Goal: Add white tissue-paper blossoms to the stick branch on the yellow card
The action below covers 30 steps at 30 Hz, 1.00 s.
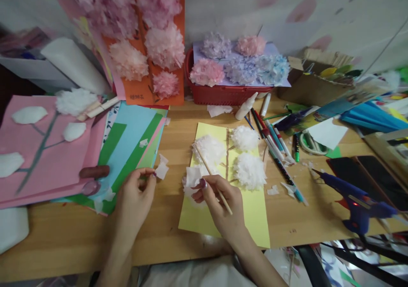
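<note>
My left hand (140,193) is closed in a pinch on a small white tissue paper piece (162,168), left of the yellow card. Over the card's left half, my right hand (219,198) grips a thin wooden stick (225,201) that slants up to the left. A white tissue square (193,176) is at its fingertips; I cannot tell whether it is held too. Beneath lies the yellow card (251,219), with a brown stem line and fluffy white paper flowers (249,171) on both sides. Part of the lower left flower is hidden by my right hand.
Pink card (63,159) and coloured sheets (127,138) lie left. Behind stand an orange panel (137,98) with pink flowers and a red basket (216,96). Markers (277,142), a glue bottle (246,106), a blue glue gun (357,198) with a lit red light and phones (369,178) lie right.
</note>
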{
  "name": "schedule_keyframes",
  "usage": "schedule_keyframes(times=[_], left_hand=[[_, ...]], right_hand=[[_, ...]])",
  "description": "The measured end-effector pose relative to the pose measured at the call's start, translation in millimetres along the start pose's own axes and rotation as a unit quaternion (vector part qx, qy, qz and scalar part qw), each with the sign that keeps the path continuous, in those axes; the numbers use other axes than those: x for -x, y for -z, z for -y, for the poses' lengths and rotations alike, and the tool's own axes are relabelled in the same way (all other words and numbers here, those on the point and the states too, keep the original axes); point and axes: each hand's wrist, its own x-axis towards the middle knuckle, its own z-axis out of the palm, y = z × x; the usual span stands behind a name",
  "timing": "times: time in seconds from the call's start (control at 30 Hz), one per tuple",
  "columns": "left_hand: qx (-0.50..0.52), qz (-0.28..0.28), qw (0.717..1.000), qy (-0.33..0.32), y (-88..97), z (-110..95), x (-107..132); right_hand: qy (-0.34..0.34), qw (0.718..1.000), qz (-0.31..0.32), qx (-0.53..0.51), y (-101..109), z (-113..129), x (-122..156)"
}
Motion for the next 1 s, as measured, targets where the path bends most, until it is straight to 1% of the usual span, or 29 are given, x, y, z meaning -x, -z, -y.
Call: schedule_keyframes(times=[0.07,0.1,0.13,0.17,0.2,0.27,0.33,0.4,0.5,0.6,0.77,1.0], left_hand=[[-0.058,-0.057,0.994,-0.074,0.3,-5,7],[-0.062,-0.079,0.988,-0.115,0.0,-10,13],[-0.05,-0.088,0.983,-0.154,-0.4,-15,19],[-0.027,-0.075,0.979,-0.189,-1.1,-20,25],[-0.005,-0.041,0.974,-0.222,-2.0,-25,31],[0.034,0.038,0.968,-0.246,-5.3,-33,39],[0.066,0.092,0.965,-0.237,-10.1,-37,40],[0.087,0.11,0.966,-0.216,-15.0,-37,38],[0.101,0.107,0.97,-0.192,-18.9,-34,33],[0.107,0.106,0.973,-0.176,-18.7,-32,32],[0.117,0.099,0.98,-0.127,-18.6,-30,33],[0.16,0.087,0.982,-0.059,-19.3,-30,31]], right_hand=[[0.005,1.0,0.004,0.006,-1,0,-1],[0.006,1.0,0.004,0.008,-1,0,-1],[0.006,1.0,0.003,0.008,-1,0,-2],[0.006,1.0,0.001,0.007,-2,0,-2],[0.007,1.0,0.0,0.005,-2,0,-2],[0.014,1.0,0.003,-0.002,-3,-1,-2],[0.022,1.0,0.01,-0.002,-4,-2,-2],[0.024,1.0,0.017,0.008,-4,-4,-1],[0.026,0.999,0.022,0.03,-3,-5,-1],[0.033,0.998,0.026,0.038,-2,-6,-1],[0.036,0.998,0.035,0.037,-2,-4,-2],[0.029,0.999,0.02,0.026,-3,-4,-2]])
